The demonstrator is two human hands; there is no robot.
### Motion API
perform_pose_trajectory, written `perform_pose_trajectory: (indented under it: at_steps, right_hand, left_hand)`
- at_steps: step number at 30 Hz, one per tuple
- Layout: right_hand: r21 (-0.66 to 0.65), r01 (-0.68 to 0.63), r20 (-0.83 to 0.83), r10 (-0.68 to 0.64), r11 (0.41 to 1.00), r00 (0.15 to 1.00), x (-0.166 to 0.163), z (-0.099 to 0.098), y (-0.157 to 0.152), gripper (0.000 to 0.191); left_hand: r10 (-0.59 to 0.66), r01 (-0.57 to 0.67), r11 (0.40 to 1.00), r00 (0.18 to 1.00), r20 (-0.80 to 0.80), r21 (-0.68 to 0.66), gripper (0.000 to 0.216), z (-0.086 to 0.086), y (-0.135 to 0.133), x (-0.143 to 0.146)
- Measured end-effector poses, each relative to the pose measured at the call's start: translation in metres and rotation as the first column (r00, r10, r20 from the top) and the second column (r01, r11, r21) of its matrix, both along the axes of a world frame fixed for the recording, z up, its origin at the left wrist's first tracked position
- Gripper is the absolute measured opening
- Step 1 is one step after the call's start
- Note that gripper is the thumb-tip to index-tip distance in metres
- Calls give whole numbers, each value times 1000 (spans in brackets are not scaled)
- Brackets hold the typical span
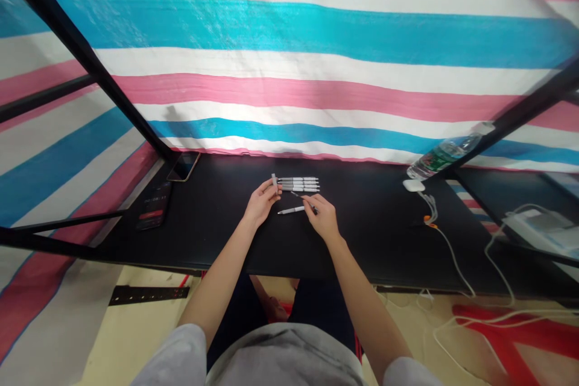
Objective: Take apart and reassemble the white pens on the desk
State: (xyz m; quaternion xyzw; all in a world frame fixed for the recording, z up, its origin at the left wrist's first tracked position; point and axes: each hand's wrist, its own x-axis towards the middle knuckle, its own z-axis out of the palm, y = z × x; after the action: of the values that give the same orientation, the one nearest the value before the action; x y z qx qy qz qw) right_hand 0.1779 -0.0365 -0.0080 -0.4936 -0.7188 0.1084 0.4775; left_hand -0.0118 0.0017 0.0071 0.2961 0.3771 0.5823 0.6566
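My left hand (261, 204) is closed on a short, whitish, see-through piece (274, 180) that stands up from the fingertips. It looks like part of a pen, but it is too small to name surely. In the pinched fingers of my right hand (321, 216) is a slim dark pen part (296, 195), its thin tip pointing left toward my left hand. Between and just beyond the hands, several white-and-grey pens (299, 184) lie side by side in a row. One more white pen (290, 210) lies nearer me, its right end hidden by my right hand.
The black table (217, 235) lies under both hands. Two phones, one lit (154, 206) and one by the frame (184, 166), rest at the left. At the right are a plastic bottle (446, 154), a white charger (413, 186) and cables (452, 250). A striped sheet (316, 30) hangs behind.
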Motion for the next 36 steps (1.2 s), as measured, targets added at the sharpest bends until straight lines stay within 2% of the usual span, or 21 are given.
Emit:
perform_pose_trajectory:
  at_steps: [10, 16, 23, 30, 36]
  right_hand:
    - [4, -3, -18, 3, 1000, 1000, -1, 1, 0, 26]
    - [10, -6, -19, 6, 1000, 1000, -1, 0, 0, 26]
    - [16, -4, -21, 4, 1000, 1000, -1, 1, 0, 25]
    - [16, 60, -35, -60, 998, 998, 0, 1, 1, 26]
    - [29, 158, -53, -156, 987, 986, 2, -3, 4, 26]
  left_hand:
    - [82, -63, 987, 989, -126, 147, 32, -8, 1, 1]
    - [86, -38, 969, 978, -191, 243, 26, -10, 1, 0]
    - [57, -6, 968, 979, -195, 252, 25, -9, 0, 2]
    - [24, 32, 980, 961, -274, 198, 47, -8, -2, 2]
    - [36, 31, 979, 945, -324, 199, 34, -5, -3, 3]
